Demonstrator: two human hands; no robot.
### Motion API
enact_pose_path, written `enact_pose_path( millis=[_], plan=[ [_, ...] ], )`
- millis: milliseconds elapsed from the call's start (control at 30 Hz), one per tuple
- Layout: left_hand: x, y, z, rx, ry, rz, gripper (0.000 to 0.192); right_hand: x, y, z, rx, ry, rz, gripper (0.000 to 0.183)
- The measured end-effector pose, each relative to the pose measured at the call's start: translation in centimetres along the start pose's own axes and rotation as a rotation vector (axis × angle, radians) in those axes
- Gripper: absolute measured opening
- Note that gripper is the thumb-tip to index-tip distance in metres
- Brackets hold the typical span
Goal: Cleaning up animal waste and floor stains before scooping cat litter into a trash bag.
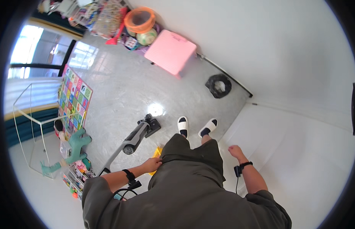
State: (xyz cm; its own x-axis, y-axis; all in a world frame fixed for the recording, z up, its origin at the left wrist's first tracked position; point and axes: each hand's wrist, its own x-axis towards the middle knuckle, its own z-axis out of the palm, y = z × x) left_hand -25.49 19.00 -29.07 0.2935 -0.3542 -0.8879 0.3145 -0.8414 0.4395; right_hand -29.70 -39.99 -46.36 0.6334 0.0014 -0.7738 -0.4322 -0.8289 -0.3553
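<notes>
My left hand [151, 165] is at the left side of my dark shorts [191, 148], its fingertips against the cloth. Whether it pinches the fabric, I cannot tell. Just behind that hand, a yellow object [158, 153] shows on the floor, partly covered. My right hand [235, 151] hangs to the right of the shorts with curled fingers, and nothing is seen in it. A grey and black stick vacuum cleaner [136, 134] stands on the floor to the left, its handle reaching back past my left forearm. Both wrists wear black straps with small devices and cables.
A black-bagged waste bin [219, 86] stands by the wall, near a pink suitcase [171, 51]. Toys and an orange tub [139, 20] crowd the far wall. Leftward are a colourful picture mat [75, 98], a green toy animal [78, 144] and a white frame [41, 123].
</notes>
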Motion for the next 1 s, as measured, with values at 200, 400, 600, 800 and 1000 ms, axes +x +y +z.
enact_pose_path(
  millis=[200,400,600,800,1000],
  plan=[
    [-7.9,3.1,-2.7,-0.12,-0.047,0.039,0.028,-2.1,0.3,-4.7,0.21,-0.063,0.164,0.022],
    [-3.6,2.7,-0.3,-0.31,0.307,0.77,0.046,-2.9,-6.5,-10.7,0.317,0.001,0.231,0.021],
    [8.5,-2.4,6.2,0.281,0.166,0.33,0.035,-2.6,-11.9,-13.7,0.23,0.035,0.147,0.022],
    [9.5,-4.7,9.2,-0.448,0.296,0.615,0.037,-2.2,-13.0,-14.3,0.169,0.024,0.077,0.023],
    [6.3,-5.6,7.0,-0.264,0.303,0.471,0.032,-2.9,-14.6,-14.6,0.208,-0.02,0.122,0.023]
  ],
)
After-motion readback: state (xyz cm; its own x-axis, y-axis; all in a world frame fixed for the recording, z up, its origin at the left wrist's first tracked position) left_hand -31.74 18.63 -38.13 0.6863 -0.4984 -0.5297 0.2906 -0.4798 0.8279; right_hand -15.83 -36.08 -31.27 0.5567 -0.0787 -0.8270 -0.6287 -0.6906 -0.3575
